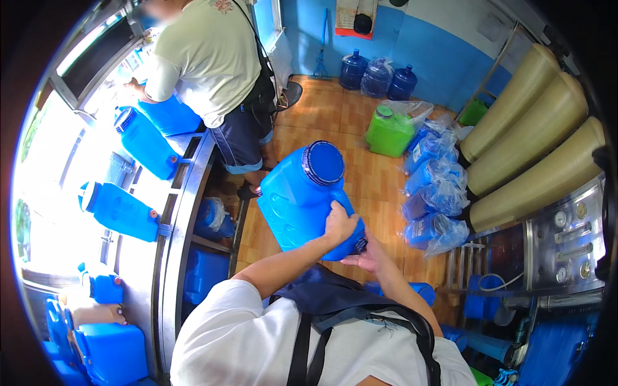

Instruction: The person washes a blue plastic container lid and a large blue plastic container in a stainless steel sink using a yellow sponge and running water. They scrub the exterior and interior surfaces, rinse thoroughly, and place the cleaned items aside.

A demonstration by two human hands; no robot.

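A blue plastic water jug [301, 207] with a wide screw lid [323, 162] is held tilted in front of my body, above the tiled floor. My left hand [341, 223] is closed around its moulded handle. Low on the jug's right side, my right hand [368, 255] cups the corner by a small dark cap [360, 245]. The fingers of that hand are partly hidden behind the jug.
On my left, a steel counter [166, 270] carries several blue jugs [126, 214]. A co-worker [207, 62] stands at its far end. Bagged containers [434, 193], a green jug [390, 130] and tall filter tanks [536, 173] stand at right. Round bottles [353, 70] line the back wall.
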